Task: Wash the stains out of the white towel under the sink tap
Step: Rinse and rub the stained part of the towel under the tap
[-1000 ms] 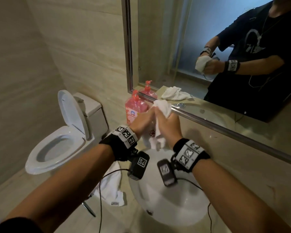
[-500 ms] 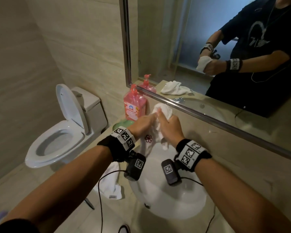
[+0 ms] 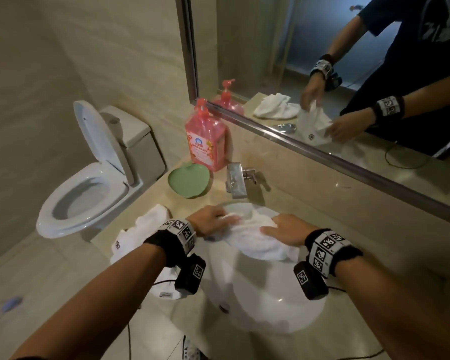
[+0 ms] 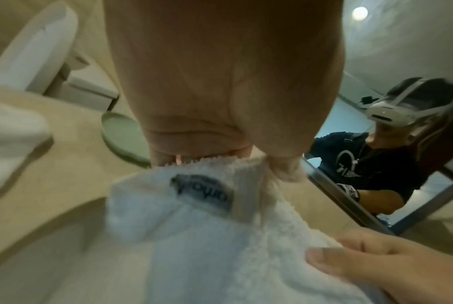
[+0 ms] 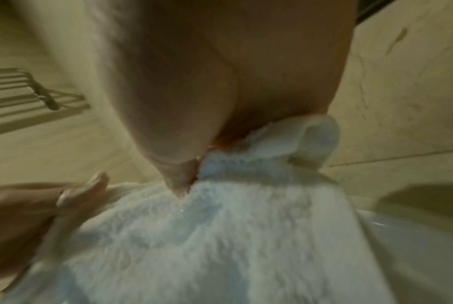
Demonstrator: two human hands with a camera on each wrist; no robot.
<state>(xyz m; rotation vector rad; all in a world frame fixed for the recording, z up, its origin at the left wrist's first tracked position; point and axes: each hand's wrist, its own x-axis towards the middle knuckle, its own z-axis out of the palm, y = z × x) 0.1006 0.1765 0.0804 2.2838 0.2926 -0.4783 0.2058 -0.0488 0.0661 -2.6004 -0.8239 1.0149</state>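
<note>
The left hand (image 3: 210, 222) has its fingers (image 4: 289, 168) pinched on an edge of the white towel (image 3: 255, 240), beside a dark sewn label (image 4: 202, 192). The right hand (image 3: 287, 229) has its thumb and fingers closed on another bunched edge, seen best in the right wrist view. The towel sags between them over the far rim of the white basin (image 3: 270, 302), low in the centre of the head view, just below the chrome tap (image 3: 235, 181).

It looks like soft, thick terry: limp, probably heavier and clingier once soaked, not fragile. Gripping edges or corners, as now, is likely best for spreading the cloth and bringing any mark under the spout.

No stain can be made out; both wrist views are blurred. Whether water runs is unclear. A second white towel (image 3: 151, 224) lies on the bench (image 3: 166, 193) at centre left, partly hidden by the left wrist.
</note>
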